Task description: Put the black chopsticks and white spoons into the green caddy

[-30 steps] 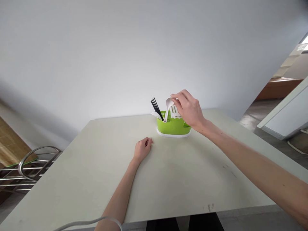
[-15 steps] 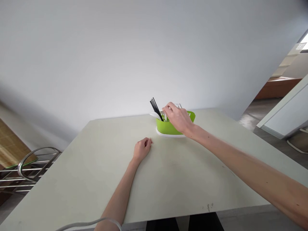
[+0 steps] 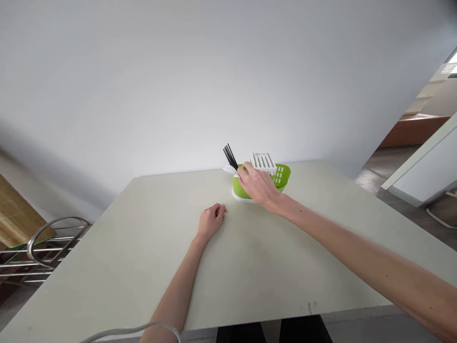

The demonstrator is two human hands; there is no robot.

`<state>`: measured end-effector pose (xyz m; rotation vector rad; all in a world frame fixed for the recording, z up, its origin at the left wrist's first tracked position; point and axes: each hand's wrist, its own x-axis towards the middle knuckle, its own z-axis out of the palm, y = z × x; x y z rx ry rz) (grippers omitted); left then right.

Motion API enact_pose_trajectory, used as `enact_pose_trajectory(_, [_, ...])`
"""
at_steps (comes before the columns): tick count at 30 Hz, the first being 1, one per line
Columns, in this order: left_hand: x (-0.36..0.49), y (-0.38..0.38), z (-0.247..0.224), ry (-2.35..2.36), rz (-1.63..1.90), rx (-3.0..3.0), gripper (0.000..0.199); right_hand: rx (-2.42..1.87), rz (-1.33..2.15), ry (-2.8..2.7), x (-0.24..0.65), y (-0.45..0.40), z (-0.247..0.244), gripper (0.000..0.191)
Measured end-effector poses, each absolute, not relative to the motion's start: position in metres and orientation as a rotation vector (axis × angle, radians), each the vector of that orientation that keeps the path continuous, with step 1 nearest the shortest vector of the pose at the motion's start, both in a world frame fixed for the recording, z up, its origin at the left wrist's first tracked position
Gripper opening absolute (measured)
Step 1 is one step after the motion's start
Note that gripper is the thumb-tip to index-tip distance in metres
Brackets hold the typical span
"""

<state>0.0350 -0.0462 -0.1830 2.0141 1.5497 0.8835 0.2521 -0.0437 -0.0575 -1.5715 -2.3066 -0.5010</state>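
In the head view, a green utensil holder point(image 3: 243, 192) with a white base stands toward the back of the table. Black chopsticks point(image 3: 230, 155) lean out of its left end, beside a white spoon point(image 3: 229, 169). A white slotted rack point(image 3: 263, 161) sits over the middle. My right hand point(image 3: 259, 185) reaches across the front of the holder, its fingertips pinched at the left compartment by a small white piece; what they grip is mostly hidden. Lower left, my left hand point(image 3: 211, 220) rests on the tabletop, fingers curled in, nothing visible in it.
The pale table point(image 3: 143, 247) backs onto a plain wall point(image 3: 178, 85). A metal rack point(image 3: 43, 252) stands beyond the left edge. At the bottom, a grey cable point(image 3: 132, 329) crosses my left forearm. A white cabinet point(image 3: 424, 162) is off to the right.
My right hand has moved down and slightly left, lower into the left end of the holder. More of the white slotted rack now shows. My left hand has stayed put.
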Motion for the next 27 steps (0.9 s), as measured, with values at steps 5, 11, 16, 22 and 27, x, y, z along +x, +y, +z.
enact_pose_trajectory(5, [0.035,-0.046,-0.183,1.548,0.882,2.023,0.04,-1.584,-0.421,-2.287,0.252,-0.046,-0.061,0.03])
enact_pose_trajectory(11, [0.035,-0.047,-0.181,1.554,0.881,2.015,0.04,-1.437,-0.41,-2.175,0.269,-0.055,-0.069,0.027])
enact_pose_trajectory(16, [0.036,-0.048,-0.179,1.554,0.868,2.02,0.04,-1.256,-0.43,-2.038,0.296,-0.069,-0.09,0.026])
enact_pose_trajectory(22, [0.035,-0.047,-0.181,1.561,0.866,2.023,0.04,-1.515,-0.358,-1.92,0.341,-0.072,-0.125,0.032])
enact_pose_trajectory(27, [0.034,-0.046,-0.182,1.563,0.872,2.028,0.039,-1.808,-0.267,-1.847,0.358,-0.071,-0.138,0.046])
